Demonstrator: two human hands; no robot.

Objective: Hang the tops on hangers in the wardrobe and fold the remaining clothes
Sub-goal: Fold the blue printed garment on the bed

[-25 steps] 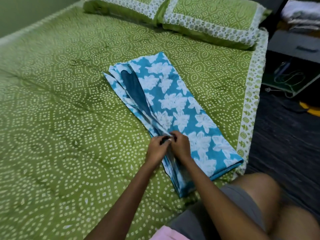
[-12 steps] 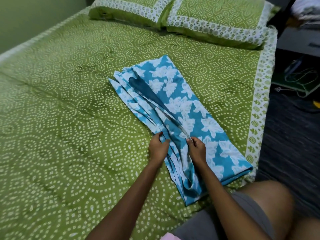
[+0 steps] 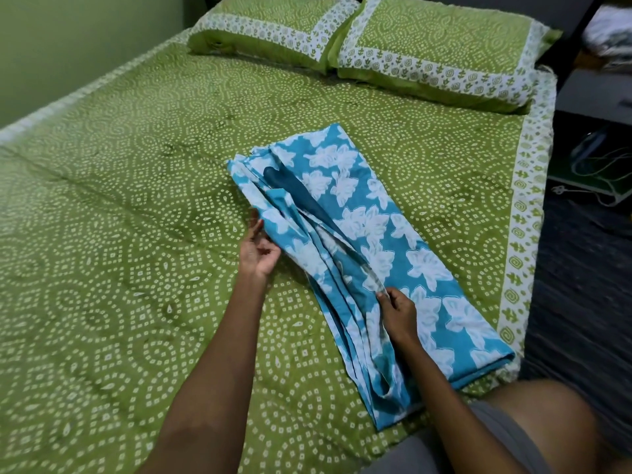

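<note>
A blue cloth with white flowers (image 3: pixel 403 234) lies folded in a long strip on the green bed (image 3: pixel 119 234), running from the middle toward the near right edge. Several pleats run along its left side. My left hand (image 3: pixel 258 249) lies palm up at the cloth's left edge, and its fingers lift the outer pleat. My right hand (image 3: pixel 396 311) pinches a pleat edge nearer to me, in the middle of the strip. No hanger or wardrobe is in view.
Two green pillows (image 3: pixel 434 49) lie at the head of the bed. A green wall (image 3: pixel 68 39) runs along the left. To the right the floor is dark (image 3: pixel 581 285), with cables and a flat board (image 3: pixel 595 176). My knee (image 3: pixel 547 422) is at the bed's near right corner.
My hands have moved apart. The left hand went up along the cloth's left edge and turned palm up under a pleat. The right hand stayed on the middle pleats.
</note>
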